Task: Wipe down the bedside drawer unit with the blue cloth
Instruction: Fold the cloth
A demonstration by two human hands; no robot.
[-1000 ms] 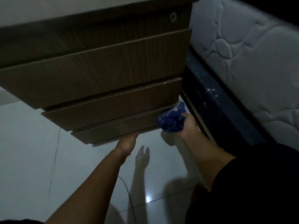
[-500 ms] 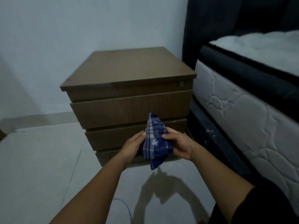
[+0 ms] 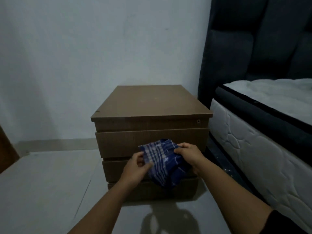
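The brown wooden bedside drawer unit (image 3: 148, 105) stands on the floor against the wall, its drawers shut and its top bare. In front of its drawer fronts I hold the blue checked cloth (image 3: 163, 162) with both hands, off the wood. My left hand (image 3: 136, 168) pinches the cloth's left edge. My right hand (image 3: 189, 156) grips its upper right side. The cloth is spread wide and its lower part hangs down over the lowest drawer.
A bed with a white quilted mattress (image 3: 253, 149) and a dark padded headboard (image 3: 253, 39) stands close on the right of the unit. A pale wall (image 3: 84, 56) rises behind. Light floor tiles (image 3: 42, 183) stretch to the left and front.
The view has pulled back and up from the lower drawers. My left hand has joined the right on the cloth, and the cloth has gone from a bunched wad to spread out.
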